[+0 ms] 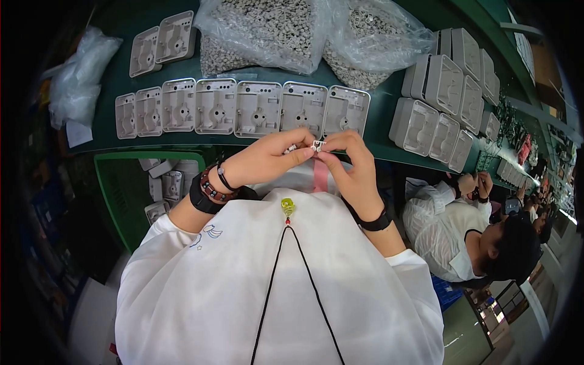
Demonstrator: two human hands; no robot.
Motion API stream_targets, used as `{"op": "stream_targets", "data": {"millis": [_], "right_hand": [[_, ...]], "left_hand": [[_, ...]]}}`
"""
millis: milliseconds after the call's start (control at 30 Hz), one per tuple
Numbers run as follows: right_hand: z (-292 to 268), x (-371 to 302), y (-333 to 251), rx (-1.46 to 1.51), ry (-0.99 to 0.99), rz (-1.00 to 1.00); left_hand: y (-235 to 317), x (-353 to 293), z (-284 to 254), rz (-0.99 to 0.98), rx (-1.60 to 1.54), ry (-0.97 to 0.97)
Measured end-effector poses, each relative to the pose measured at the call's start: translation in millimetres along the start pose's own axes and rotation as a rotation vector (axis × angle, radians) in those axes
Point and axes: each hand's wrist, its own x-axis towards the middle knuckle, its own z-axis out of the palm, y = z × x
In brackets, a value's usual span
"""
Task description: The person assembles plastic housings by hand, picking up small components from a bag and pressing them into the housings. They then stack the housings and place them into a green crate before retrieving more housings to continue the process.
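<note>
A small white plastic part (317, 146) is pinched between the fingertips of both hands, just in front of the bench edge. My left hand (277, 155) closes on it from the left, and another small pale piece (291, 148) shows among its fingers. From the right, my right hand (351, 161) grips the same part between thumb and forefinger. Right beyond the hands, a row of several light grey plastic housings (258, 109) stands on the green bench (243, 143), their hollow sides facing me.
Clear bags of small grey parts (267, 33) (371, 36) lie at the back. Stacked housings (447, 85) stand at right, two more (174, 38) at back left. A green crate (112, 194) with housings sits below the bench at left. A co-worker (450, 231) works at right.
</note>
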Motion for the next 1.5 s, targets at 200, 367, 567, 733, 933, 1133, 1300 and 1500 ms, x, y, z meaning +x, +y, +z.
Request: {"op": "stream_targets", "data": {"millis": [200, 367, 567, 733, 933, 1133, 1300, 1500], "right_hand": [[4, 16, 7, -0.235, -0.087, -0.133], [10, 41, 14, -0.499, -0.107, -0.320], [17, 84, 102, -0.711, -0.014, -0.284], [32, 93, 129, -0.874, -0.132, -0.370], [34, 94, 138, -1.048, -0.199, -0.402], [30, 85, 131, -1.006, -0.130, -0.365], [34, 62, 79, -0.672, 0.005, -0.200], [60, 50, 6, -0.231, -0.059, -0.135]], "left_hand": [[-3, 0, -8, -0.013, 0.171, 0.025], [-26, 4, -14, 0.024, 0.209, 0.182], [-44, -6, -34, -0.194, -0.409, 0.611], [-54, -28, -47, -0.135, -0.637, 0.809], [-66, -37, -56, -0.117, -0.551, 0.863], [-61, -34, -53, -0.059, -0.459, 0.680], [-58, -22, -47, -0.050, -0.318, 0.561], [-52, -13, -35, 0.117, -0.387, 0.426]]}}
